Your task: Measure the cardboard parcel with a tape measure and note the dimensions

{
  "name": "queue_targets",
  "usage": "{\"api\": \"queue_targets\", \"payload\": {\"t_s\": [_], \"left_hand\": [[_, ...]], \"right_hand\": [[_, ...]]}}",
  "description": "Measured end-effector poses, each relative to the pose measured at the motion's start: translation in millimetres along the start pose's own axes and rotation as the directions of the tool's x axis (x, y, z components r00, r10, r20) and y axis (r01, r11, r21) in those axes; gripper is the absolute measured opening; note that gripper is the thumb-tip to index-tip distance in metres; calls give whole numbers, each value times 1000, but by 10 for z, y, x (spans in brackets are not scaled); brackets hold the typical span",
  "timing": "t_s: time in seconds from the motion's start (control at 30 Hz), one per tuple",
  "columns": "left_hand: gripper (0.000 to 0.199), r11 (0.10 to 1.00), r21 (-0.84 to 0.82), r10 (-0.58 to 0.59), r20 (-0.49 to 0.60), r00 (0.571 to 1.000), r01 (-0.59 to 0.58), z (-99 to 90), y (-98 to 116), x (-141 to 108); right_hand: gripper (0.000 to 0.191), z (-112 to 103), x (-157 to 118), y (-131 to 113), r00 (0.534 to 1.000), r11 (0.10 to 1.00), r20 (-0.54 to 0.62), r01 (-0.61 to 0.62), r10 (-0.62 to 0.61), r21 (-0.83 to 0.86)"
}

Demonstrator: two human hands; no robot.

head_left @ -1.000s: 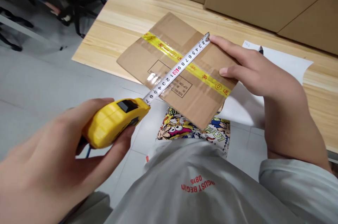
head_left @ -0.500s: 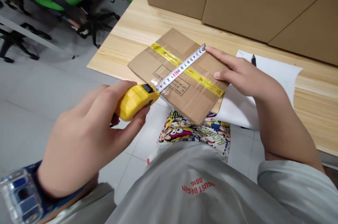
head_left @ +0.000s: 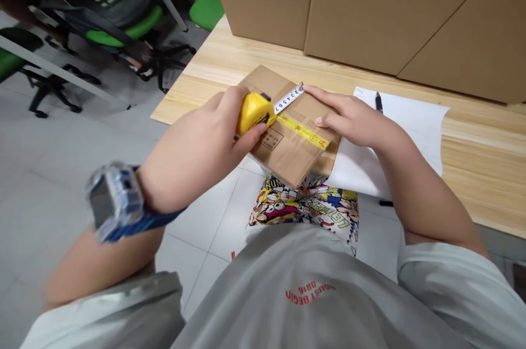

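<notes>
- On the pale wood worktop (head_left: pixel 480 173), at its near edge, lies a flat cardboard parcel (head_left: pixel 290 160), its nearest corner jutting past the edge; a strip of yellow smiley packing tape (head_left: pixel 303 131) crosses it, and a printed label box (head_left: pixel 271 139) marks its face
- The left hand (head_left: pixel 197 152), with a blue-strapped watch (head_left: pixel 115 201) on its wrist, holds a yellow tape measure (head_left: pixel 255 112) just above the parcel, its grip closed firmly around the case
- A short run of white steel blade (head_left: pixel 289 98) leaves the case and lies across the parcel towards its far edge
- The right hand (head_left: pixel 345 121) rests on the parcel with its grip spread, pinching nothing; the index fingertip (head_left: pixel 307 89) sits just beside the blade's hooked end
- The parcel looks light and stiff, though its tape may be slick; the long edges seem the safest hold, not the overhanging corner
- Nearby are a sheet of white paper (head_left: pixel 405 130), a black pen (head_left: pixel 378 101), cardboard cartons (head_left: pixel 394 9) along the back, and cartoon-print fabric (head_left: pixel 302 209) below the parcel
- A green-seated office chair (head_left: pixel 123 28) stands on the tiled floor (head_left: pixel 197 228) to the left
</notes>
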State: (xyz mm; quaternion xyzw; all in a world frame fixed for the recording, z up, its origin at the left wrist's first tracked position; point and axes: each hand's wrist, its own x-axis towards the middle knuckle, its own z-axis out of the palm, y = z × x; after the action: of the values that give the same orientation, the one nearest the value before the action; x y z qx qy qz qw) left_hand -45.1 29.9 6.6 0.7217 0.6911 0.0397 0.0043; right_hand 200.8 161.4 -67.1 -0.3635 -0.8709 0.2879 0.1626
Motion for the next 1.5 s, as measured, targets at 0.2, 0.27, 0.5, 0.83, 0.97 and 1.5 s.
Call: {"api": "queue_targets", "payload": {"t_s": [0.2, 0.27, 0.5, 0.83, 0.97, 1.5], "left_hand": [[51, 993, 113, 8, 94, 996, -18, -110, 319, 502], [50, 991, 125, 27, 98, 995, -40, -134, 405, 598], [51, 994, 96, 52, 50, 997, -57, -9, 548, 704], [44, 974, -83, 171, -353, 920, -212, 445, 290, 141], [43, 908, -192, 205, -572, 794, -372, 743, 155, 89], [41, 859, -341, 56, -678, 733, -382, 913, 181, 50]], "right_hand": [[76, 4, 8, -32, 1000, 1000, -12, 16, -16, 2], [78, 3, 14, -38, 1000, 1000, -1, 13, -13, 21], [89, 94, -46, 0, 992, 993, -118, -22, 36, 118], [62, 132, -88, -56, 944, 940, -144, -263, 297, 216], [56, 171, -86, -13, 931, 944, -211, -253, 297, 212], [58, 4, 39, 416, 858, 962, -479, -60, 187, 268]]}}
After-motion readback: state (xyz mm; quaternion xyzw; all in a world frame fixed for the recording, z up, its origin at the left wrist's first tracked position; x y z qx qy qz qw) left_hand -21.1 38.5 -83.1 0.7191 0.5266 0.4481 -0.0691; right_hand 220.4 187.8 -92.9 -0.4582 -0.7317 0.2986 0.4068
